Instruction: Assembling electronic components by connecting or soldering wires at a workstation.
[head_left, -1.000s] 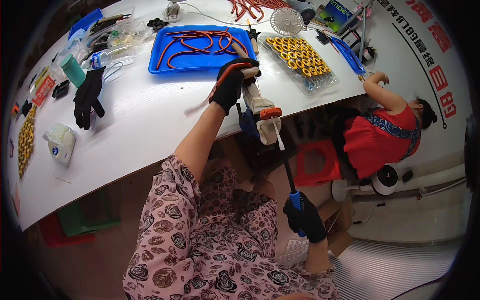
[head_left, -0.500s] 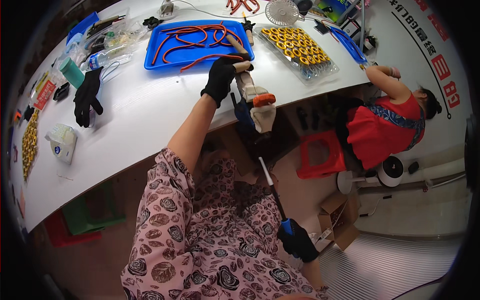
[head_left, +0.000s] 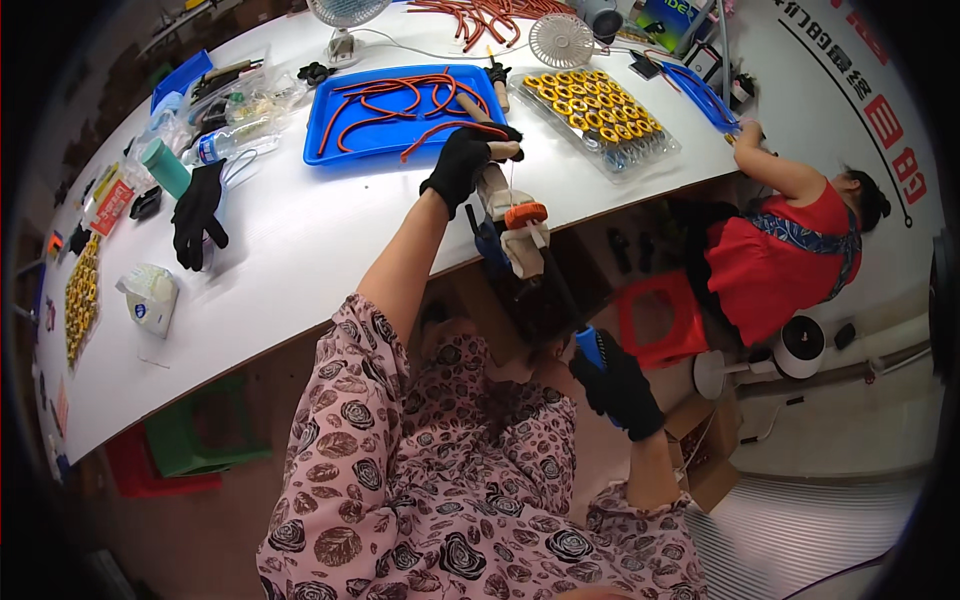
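Note:
My left hand (head_left: 458, 168), in a black glove with bare fingertips, is closed around one end of an orange-red tube (head_left: 440, 131). The tube's other end reaches back over the front of the blue tray (head_left: 330, 157). Just below that hand, a vise (head_left: 487, 238) with cloth-padded jaws sits at the table edge. An orange round piece (head_left: 526, 214) shows at the padding, with a thin line rising from it toward my fingers. My gloved right hand (head_left: 618, 385) grips a long tool (head_left: 560, 285) with a blue grip, dark shaft and pale end. That end overlaps the padding; contact is unclear.
More orange-red tubes (head_left: 470, 20) lie at the back. Yellow rings (head_left: 595, 108) fill a clear tray on the right. A spare black glove (head_left: 200, 215), tissue pack (head_left: 150, 297) and bottle (head_left: 212, 148) are left. A person in red (head_left: 780, 250) works by a red stool (head_left: 655, 320).
My right hand has risen, bringing the tool's pale end up to the orange piece. My left hand and its tube have shifted slightly right. The whole view has moved a little.

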